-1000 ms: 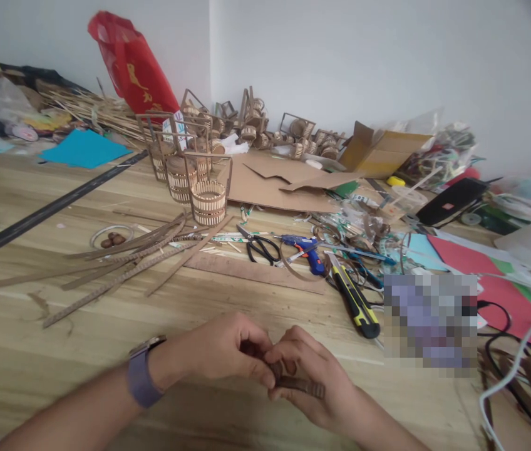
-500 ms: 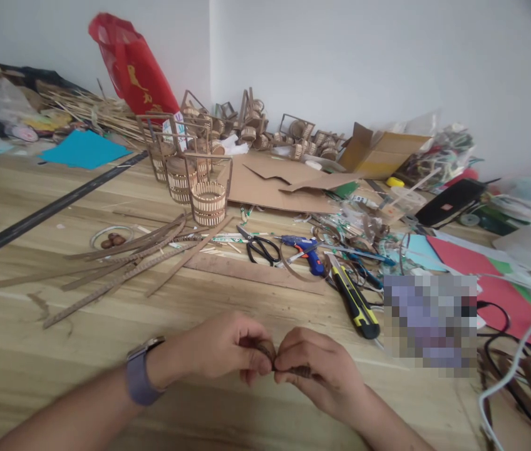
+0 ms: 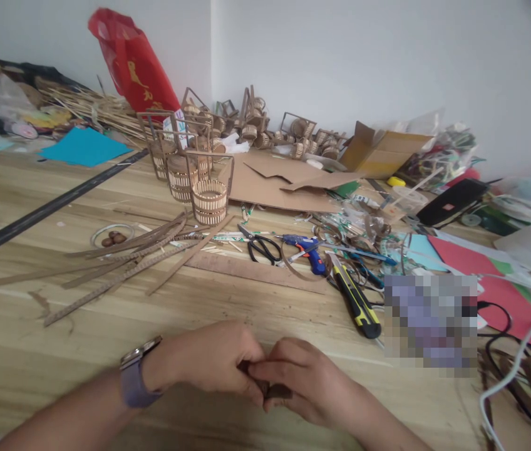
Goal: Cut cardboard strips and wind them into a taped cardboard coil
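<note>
Close together near the front of the table, my left hand [image 3: 223, 360] and my right hand [image 3: 305, 379] both grip a small brown strip [image 3: 278, 393]. It looks curled, and most of it is hidden by my fingers. A watch on a purple band circles my left wrist. Beyond my left hand lie loose brown strips [image 3: 119, 275], some with ridged markings. Black-handled scissors [image 3: 263, 247], a blue glue gun [image 3: 310, 250] and a yellow-and-black utility knife [image 3: 357, 304] rest past my right hand.
Small slatted buckets [image 3: 210, 202] with tall handles stand at the back left, and more are piled along the wall. Flat cardboard [image 3: 275, 185], a red bag [image 3: 134, 66], a black bar [image 3: 54, 210] and a white cable [image 3: 512, 369] lie around the table.
My hands have drawn closer together, with the right fingers now overlapping the left ones. The brown strip has turned and sits slightly lower. The tools and buckets have stayed put.
</note>
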Action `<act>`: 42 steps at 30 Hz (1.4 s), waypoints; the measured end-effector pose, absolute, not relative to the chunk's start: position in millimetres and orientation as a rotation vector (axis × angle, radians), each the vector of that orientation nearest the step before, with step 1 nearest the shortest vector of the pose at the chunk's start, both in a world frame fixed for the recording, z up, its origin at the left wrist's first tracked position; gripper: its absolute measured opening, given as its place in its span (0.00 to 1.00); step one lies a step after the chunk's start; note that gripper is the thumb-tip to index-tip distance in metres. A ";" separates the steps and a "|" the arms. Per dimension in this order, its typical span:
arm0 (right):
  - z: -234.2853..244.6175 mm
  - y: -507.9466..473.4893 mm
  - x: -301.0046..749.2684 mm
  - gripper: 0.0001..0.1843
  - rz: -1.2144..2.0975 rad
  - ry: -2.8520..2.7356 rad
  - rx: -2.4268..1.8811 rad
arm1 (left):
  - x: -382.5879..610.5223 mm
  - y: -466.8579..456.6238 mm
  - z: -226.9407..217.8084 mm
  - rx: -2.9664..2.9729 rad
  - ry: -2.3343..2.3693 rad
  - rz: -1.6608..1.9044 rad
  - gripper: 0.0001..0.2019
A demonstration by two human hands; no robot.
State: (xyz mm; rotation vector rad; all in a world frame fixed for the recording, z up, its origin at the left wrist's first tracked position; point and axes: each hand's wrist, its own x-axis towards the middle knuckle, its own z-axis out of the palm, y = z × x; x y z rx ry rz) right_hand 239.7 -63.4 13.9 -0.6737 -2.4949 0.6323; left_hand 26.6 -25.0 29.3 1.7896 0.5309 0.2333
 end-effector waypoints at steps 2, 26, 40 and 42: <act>14.2 -65.0 238.8 0.17 0.583 -2.562 -0.676 | 26.7 -25.1 30.9 1.831 0.537 0.169 0.24; 8.2 -63.4 231.5 0.17 1.525 -1.211 -0.913 | 36.4 -39.2 34.5 1.920 0.897 0.731 0.12; 3.3 -64.0 231.6 0.13 1.020 -1.597 -1.103 | 42.8 -40.7 36.2 1.972 1.071 0.484 0.09; 4.3 -62.9 232.5 0.15 1.099 -1.576 -1.095 | 43.3 -42.8 36.8 2.019 1.089 0.434 0.09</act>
